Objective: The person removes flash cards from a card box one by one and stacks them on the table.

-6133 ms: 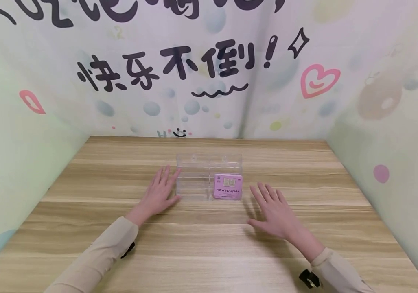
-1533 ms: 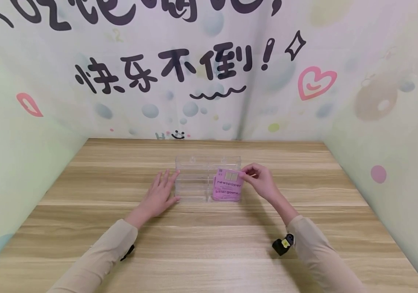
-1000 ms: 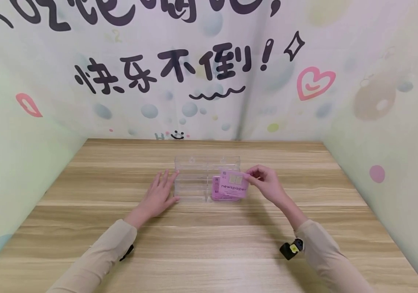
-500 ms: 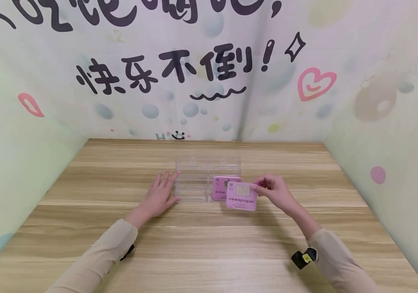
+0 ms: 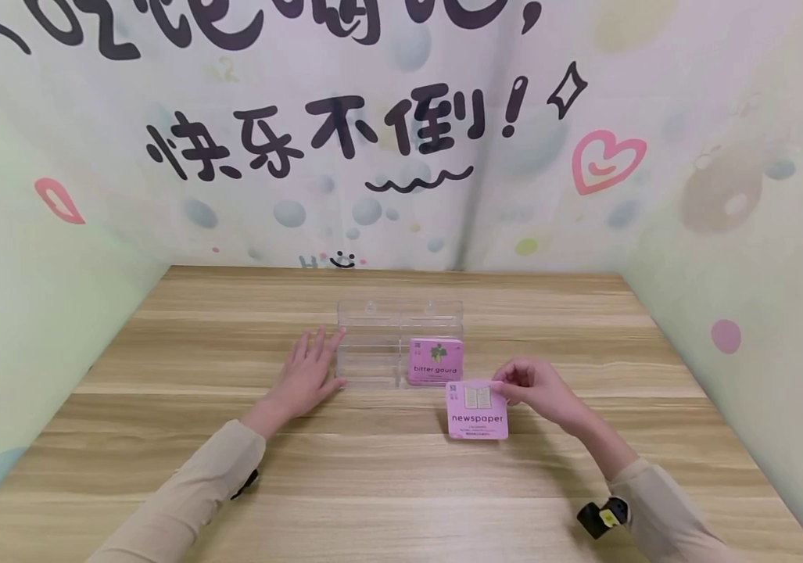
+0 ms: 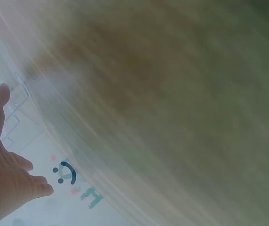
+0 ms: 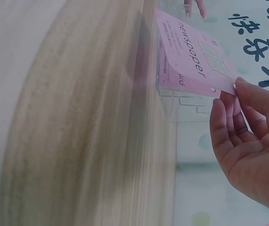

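Observation:
A pink flashcard [image 5: 477, 411] printed "newspaper" with an open paper drawn on it is pinched at its upper right corner by my right hand [image 5: 538, 393], in front of the rack. Behind it, a clear plastic card rack [image 5: 369, 367] stands on the table. Its lower right pocket holds pink cards with a "bitter gourd" card [image 5: 435, 361] foremost. My left hand [image 5: 305, 371] lies with spread fingers at the rack's left side. In the right wrist view, thumb and fingers grip the newspaper card [image 7: 195, 54] by its edge; the left wrist view shows the left hand [image 6: 7, 174] beside the rack.
The wood-grain table [image 5: 373, 485] stretches toward the person. A printed curtain [image 5: 401, 219] with dark writing hangs behind it, with pale side walls left and right. A black wrist device [image 5: 601, 518] sits at the right sleeve.
The right hand has taken hold of the newspaper card, drawn it out of the rack's right pocket and brought it forward and right. The bitter gourd card is uncovered. The left hand stays at the rack.

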`<state>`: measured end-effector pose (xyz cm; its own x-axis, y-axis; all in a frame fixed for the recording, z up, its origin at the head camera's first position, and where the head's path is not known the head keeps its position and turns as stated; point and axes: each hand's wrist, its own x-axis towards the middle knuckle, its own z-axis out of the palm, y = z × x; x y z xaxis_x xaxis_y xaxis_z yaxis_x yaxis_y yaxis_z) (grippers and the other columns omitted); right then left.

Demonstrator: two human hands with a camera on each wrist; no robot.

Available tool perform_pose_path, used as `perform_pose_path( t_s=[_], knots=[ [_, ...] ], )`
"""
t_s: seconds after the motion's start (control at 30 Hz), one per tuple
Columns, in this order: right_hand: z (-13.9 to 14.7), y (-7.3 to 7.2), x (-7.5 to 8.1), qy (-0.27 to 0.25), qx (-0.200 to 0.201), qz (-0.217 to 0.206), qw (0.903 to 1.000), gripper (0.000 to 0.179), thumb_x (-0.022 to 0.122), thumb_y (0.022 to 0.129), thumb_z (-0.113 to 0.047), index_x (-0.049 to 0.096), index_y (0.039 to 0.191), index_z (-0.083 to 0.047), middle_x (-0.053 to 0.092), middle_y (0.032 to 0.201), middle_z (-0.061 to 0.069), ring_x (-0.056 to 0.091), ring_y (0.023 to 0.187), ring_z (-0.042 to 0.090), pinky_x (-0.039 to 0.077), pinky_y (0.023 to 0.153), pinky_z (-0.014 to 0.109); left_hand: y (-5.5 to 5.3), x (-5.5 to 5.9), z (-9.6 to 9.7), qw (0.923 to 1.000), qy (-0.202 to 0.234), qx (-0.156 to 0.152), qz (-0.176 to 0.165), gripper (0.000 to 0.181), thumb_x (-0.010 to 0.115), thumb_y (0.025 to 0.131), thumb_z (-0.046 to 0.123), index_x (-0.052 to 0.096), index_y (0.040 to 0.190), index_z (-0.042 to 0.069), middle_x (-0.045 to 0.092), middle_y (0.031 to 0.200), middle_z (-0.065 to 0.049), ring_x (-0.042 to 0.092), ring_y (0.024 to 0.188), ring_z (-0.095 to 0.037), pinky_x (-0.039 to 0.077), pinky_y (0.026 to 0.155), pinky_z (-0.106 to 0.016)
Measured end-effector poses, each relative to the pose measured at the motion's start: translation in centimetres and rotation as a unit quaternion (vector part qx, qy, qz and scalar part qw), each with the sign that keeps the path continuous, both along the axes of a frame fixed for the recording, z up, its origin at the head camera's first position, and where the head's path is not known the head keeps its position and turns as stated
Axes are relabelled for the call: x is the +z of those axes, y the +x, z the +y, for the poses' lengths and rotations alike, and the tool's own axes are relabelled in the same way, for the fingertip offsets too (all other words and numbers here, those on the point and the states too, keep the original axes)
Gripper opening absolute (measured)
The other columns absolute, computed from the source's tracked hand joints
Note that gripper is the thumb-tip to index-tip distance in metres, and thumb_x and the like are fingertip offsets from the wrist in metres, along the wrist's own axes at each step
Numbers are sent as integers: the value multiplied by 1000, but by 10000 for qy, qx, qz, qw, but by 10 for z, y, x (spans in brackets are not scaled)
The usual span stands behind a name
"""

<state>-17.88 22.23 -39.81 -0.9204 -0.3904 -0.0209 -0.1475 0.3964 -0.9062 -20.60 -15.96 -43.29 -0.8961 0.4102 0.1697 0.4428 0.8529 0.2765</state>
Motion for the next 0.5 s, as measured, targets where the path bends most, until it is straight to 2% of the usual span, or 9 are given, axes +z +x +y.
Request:
perform_pose_path(
  t_s=[0.23,0.5],
  knots=[
    [5,6,-4,-36,-63,-293,9995,23,65,84,-17,61,94,4,60,80,10,56,72,18,52,65,37,0,-1,0,10000,-6,-51,50,80,57,88,34,6,146,13,13,144,-31,9,130,-52,13,102,-62],
    [14,10,-11,-23,-120,-658,9978,25,65,84,-15,59,95,7,60,82,9,57,72,15,52,64,34,0,0,-1,10000,-13,-43,71,80,57,88,35,6,146,13,13,144,-31,11,130,-52,13,103,-61]
  ],
)
